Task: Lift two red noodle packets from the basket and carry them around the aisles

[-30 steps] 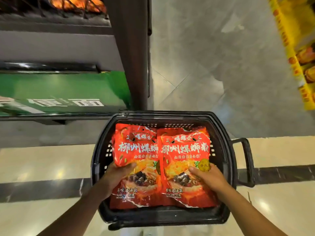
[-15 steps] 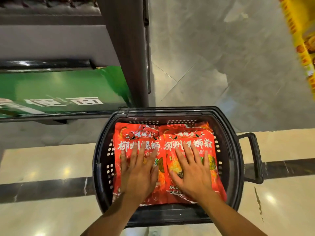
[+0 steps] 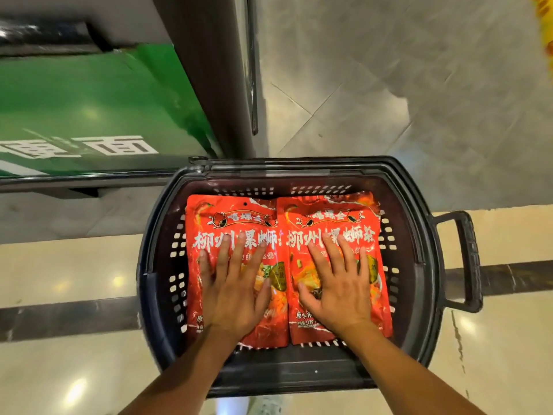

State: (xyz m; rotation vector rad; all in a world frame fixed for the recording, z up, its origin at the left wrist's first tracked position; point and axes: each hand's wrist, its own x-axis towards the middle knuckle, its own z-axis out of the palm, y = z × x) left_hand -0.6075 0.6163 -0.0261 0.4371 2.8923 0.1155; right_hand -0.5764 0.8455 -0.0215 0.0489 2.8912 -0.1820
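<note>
Two red food packets with white Chinese lettering lie flat, side by side, in a black plastic shopping basket (image 3: 155, 259) on the floor. My left hand (image 3: 233, 292) presses on the left packet (image 3: 230, 217) with straight, spread fingers. My right hand (image 3: 338, 292) lies flat on the right packet (image 3: 329, 217) the same way. Each palm hides the lower middle of its packet. Neither hand grips anything.
The basket's side handle (image 3: 466, 262) sticks out to the right. A dark shelf unit post (image 3: 218, 85) and a green sign (image 3: 89, 115) with white characters stand at the upper left. Grey tiled floor (image 3: 374, 85) stretches ahead; a yellow display (image 3: 544, 13) is at the top right.
A second ago both hands held the packets by their lower edges above the basket. The packets now lie flat inside, and both hands have opened and press on top.
</note>
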